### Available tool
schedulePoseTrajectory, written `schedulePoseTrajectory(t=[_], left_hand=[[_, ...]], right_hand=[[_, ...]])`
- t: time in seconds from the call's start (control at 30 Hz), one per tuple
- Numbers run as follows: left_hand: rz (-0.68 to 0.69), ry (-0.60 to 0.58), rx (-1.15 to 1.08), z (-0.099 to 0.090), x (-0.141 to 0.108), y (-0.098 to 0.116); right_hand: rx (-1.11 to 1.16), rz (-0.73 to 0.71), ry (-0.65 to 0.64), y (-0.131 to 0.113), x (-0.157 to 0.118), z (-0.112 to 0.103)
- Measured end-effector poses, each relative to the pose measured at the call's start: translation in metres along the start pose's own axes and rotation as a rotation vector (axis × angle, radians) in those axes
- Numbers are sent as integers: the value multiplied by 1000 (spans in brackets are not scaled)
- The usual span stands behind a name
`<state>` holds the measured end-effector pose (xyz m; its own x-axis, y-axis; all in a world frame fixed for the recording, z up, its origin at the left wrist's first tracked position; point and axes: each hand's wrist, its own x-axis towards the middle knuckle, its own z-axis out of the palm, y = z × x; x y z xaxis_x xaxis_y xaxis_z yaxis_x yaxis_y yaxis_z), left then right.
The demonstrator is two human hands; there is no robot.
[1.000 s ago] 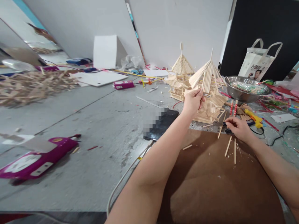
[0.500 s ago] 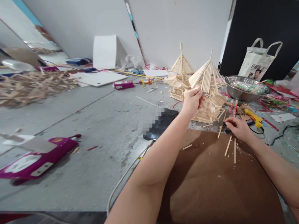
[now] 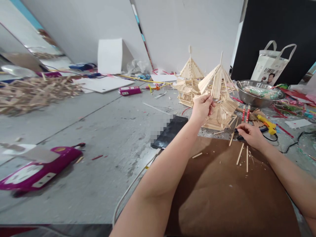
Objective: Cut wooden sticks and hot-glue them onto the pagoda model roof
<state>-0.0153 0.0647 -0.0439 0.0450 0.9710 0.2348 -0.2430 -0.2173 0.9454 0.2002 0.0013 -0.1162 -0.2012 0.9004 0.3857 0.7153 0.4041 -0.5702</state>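
A pagoda-like model (image 3: 218,82) built of thin wooden sticks stands just beyond the brown mat. My left hand (image 3: 203,107) is closed at the lower left edge of its pointed roof, thumb and fingers pinching it. To the right, my right hand (image 3: 250,134) rests low over the mat's far edge with its fingers curled together. Dark blue-handled pliers (image 3: 265,129) lie partly behind this hand, and what its fingers hold is hidden. Loose wooden sticks (image 3: 247,159) lie just in front of it. Two sticks with red-marked ends (image 3: 247,113) extend beyond it.
A second stick model (image 3: 190,75) stands behind. A yellow glue gun (image 3: 269,125) and a metal bowl (image 3: 260,93) of wrapped sticks are at the right. A black phone-like slab (image 3: 171,131) lies left of the brown mat (image 3: 222,197). Purple packets (image 3: 56,164) and a stick pile (image 3: 37,93) are left.
Both hands keep their places at the model and over the mat. Only the camera's view has shifted very slightly.
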Motion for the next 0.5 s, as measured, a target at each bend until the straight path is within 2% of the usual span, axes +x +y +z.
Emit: schedulePoseTrajectory(t=[0.5], left_hand=[[-7,5,21,0,2,-1]], right_hand=[[21,7,-5,-3,0,-1]])
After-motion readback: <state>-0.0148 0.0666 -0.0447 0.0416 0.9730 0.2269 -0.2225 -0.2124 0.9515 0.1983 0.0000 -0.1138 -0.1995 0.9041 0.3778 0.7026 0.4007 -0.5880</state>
